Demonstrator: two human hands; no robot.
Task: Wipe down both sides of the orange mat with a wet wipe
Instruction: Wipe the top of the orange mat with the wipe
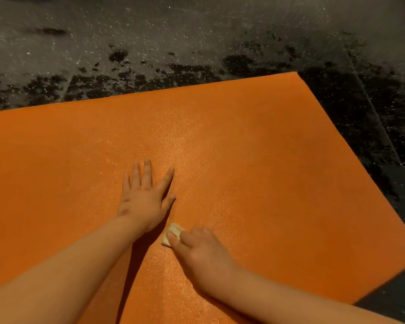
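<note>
The orange mat [255, 148] lies flat on the floor and fills most of the view, its far edge and right corner visible. My left hand [145, 197] rests palm down on the mat near the middle, fingers straight and spread. Just to its right and nearer to me, my right hand [201, 251] presses a small folded white wet wipe [171, 235] onto the mat, fingers curled over it. Only the wipe's left end shows beyond the fingertips.
Dark speckled floor [197, 38] with black wet-looking patches runs beyond the mat's far edge and along its right side. A dark strip of floor [393, 298] also shows at the lower right corner.
</note>
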